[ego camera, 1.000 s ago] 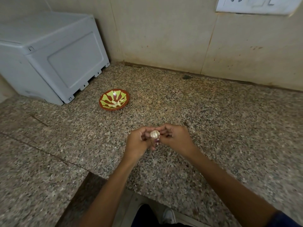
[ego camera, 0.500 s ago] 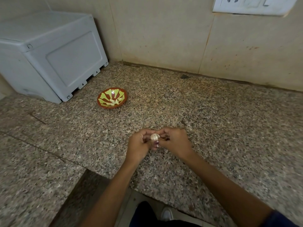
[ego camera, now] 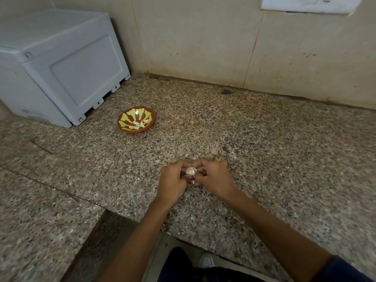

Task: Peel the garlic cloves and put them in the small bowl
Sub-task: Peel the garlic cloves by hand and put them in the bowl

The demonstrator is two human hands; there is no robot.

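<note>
Held above the near part of the speckled granite countertop (ego camera: 264, 143): a whitish garlic bulb with purple-tinged papery skin (ego camera: 190, 171), pinched between both hands. Left hand (ego camera: 173, 180) curled round its left side, right hand (ego camera: 213, 177) curled round its right side, fingertips meeting over the top. Farther off to the left, well apart from the hands: small round brown bowl with yellow-green petal pattern (ego camera: 136, 119), a few pale peeled cloves (ego camera: 138, 125) inside. Beyond it, far left, a grey plastic box-like appliance (ego camera: 61, 66).

Small bowl (ego camera: 136, 119) — red-brown, yellow-green petals; speckled granite counter (ego camera: 264, 151).
</note>
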